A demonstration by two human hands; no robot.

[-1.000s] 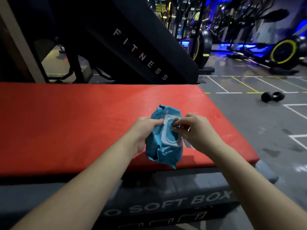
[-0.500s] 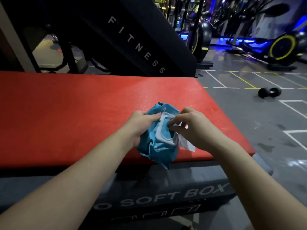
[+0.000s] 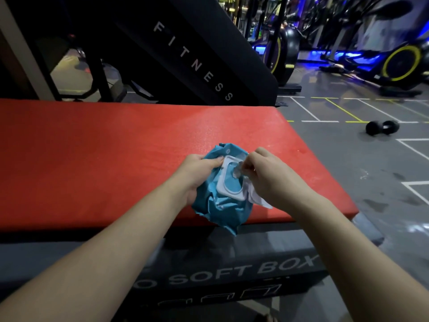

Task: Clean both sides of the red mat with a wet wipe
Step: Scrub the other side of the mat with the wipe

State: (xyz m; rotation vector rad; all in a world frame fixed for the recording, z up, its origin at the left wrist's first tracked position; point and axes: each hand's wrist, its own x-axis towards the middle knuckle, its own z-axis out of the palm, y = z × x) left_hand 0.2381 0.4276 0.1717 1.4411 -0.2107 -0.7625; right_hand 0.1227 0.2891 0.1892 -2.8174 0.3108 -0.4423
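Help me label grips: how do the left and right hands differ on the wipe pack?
The left hand wraps the pack by its crumpled side; the right hand pinches a translucent tab at its lid. The left hand's thumb lies flat; the right hand's fingers bunch at their tips. Both hold it over the mat.

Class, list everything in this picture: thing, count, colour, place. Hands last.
Mat: one, red, on the soft box.
Soft box: one, grey, under the mat.
Wet wipe pack: one, blue, white lid frame, over the mat's near edge.
Pale piece: one, at the pack's opening; wipe or seal unclear.
Dumbbell: one, black, floor, right.
FITNESS panel: one, black, behind the mat.
Exercise machines: several, black, yellow wheels, far right.
Left hand: one, grips the pack.
Right hand: one, pinches the pale piece.
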